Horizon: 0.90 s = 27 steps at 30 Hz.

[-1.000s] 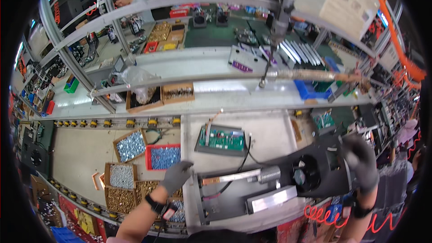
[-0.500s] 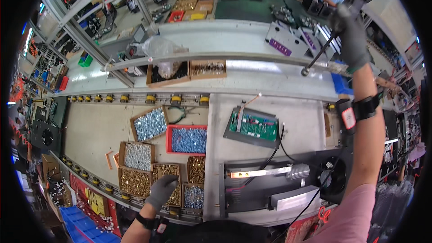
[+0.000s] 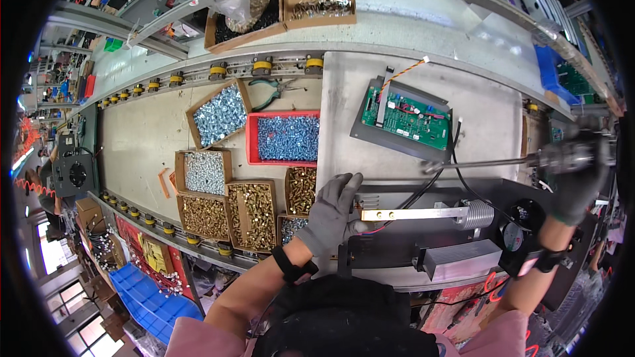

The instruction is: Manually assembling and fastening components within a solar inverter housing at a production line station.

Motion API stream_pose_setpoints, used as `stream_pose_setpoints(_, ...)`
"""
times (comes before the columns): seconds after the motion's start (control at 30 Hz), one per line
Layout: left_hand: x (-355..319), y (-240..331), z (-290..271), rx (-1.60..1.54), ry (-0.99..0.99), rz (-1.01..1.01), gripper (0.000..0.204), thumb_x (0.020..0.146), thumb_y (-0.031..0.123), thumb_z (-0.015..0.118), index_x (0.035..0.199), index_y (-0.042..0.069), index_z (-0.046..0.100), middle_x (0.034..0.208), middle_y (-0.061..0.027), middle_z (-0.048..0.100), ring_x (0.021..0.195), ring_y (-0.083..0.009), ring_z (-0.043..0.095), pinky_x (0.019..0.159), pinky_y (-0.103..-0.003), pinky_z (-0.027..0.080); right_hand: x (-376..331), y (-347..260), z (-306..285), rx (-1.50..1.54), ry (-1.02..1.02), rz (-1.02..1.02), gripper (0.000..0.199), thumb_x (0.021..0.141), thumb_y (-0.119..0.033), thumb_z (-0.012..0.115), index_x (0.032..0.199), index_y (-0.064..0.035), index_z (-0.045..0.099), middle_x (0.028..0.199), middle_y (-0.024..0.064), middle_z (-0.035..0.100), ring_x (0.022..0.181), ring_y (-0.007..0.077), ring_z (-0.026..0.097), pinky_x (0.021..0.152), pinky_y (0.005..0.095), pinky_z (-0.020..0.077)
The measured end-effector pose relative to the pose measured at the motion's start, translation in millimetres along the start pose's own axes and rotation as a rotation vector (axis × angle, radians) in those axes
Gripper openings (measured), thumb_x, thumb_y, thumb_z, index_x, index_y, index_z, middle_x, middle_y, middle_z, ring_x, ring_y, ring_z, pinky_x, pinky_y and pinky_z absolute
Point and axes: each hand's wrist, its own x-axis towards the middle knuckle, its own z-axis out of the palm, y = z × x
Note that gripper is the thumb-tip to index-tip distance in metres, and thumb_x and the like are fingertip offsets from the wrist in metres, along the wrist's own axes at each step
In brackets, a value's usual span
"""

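My left hand [image 3: 333,215], in a grey glove, lies at the left end of a flat metal bar [image 3: 423,214]. Its fingers are stretched out, with the thumb apart by the bar's end; the palm side is hidden. Two brass-coloured screw heads show on the bar, which leads to a ribbed silver cylinder [image 3: 479,214]. My right hand [image 3: 579,192], gloved and blurred, is closed around a power screwdriver [image 3: 562,157]. The tool's long shaft points left, above the dark metal chassis [image 3: 390,256] that carries the bar, a finned silver block [image 3: 463,259] and a fan [image 3: 513,235].
Behind the chassis lies a green circuit board [image 3: 413,121] on a dark plate, with loose black cables. To the left stand cardboard boxes of brass screws [image 3: 251,215], silver fasteners [image 3: 205,173] and a red tray [image 3: 249,139] of bluish fasteners. Pliers [image 3: 268,92] lie behind them.
My left hand has left the brass screw box and moved right to the bar. My right hand has brought the screwdriver down from the upper right. The view has tilted nearer the bench.
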Motion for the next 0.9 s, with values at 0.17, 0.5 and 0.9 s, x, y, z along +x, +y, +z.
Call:
stream_pose_setpoints(0.17,9,-5,25,-0.080,0.060,0.077,0.087,0.078,0.067,0.052,0.136,0.004,0.037,0.121,-0.0213,0.047,0.111,-0.0398,0.048,0.092,-0.049,0.041,-36,116,0,0.075,0.584,0.087,0.027,0.095,-0.021,0.052,0.112,-0.0004,0.055,0.101,0.0083,0.060,0.092,0.0186,0.058,0.080,0.0302,0.0528)
stream_pose_setpoints(0.5,15,-7,43,-0.065,0.207,0.091,0.072,0.082,0.064,0.050,0.122,0.004,0.049,0.107,-0.0198,0.053,0.095,-0.0379,0.053,0.082,-0.048,0.045,-78,190,-29,0.104,0.858,0.313,0.011,0.092,-0.016,0.054,0.092,-0.0050,0.053,0.081,0.0041,0.056,0.076,0.0164,0.056,0.072,0.0317,0.0508)
stream_pose_setpoints(0.9,8,-8,44,-0.057,0.189,0.085,0.063,0.084,0.057,0.049,0.117,0.004,0.049,0.108,-0.0211,0.053,0.093,-0.0375,0.054,0.081,-0.047,0.045,-68,200,-30,0.043,0.915,0.549,0.018,0.091,-0.021,0.055,0.083,-0.0052,0.053,0.076,0.0064,0.057,0.074,0.0207,0.059,0.069,0.0342,0.0514)
